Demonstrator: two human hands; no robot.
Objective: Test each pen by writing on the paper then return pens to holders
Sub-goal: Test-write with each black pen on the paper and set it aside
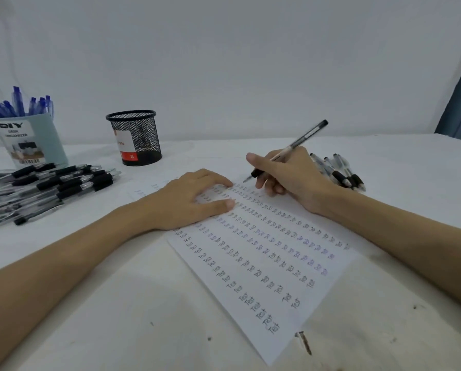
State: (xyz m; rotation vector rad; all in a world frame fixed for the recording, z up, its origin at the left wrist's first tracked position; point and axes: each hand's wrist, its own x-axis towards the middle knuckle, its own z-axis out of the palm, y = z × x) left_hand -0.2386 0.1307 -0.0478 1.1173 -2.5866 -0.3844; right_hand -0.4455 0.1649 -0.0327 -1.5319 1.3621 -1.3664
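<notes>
Paper: flat on the bench, full of words
Left hand: open, presses the paper
Right hand: grips a pen

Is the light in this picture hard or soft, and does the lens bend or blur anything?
Head view: the light is soft and even, with faint shadows under the left hand and no glare on the paper; the wide lens stretches both forearms, and the writing blurs near the pen.

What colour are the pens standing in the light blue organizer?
Blue pens in the organizer, in the head view.
</notes>
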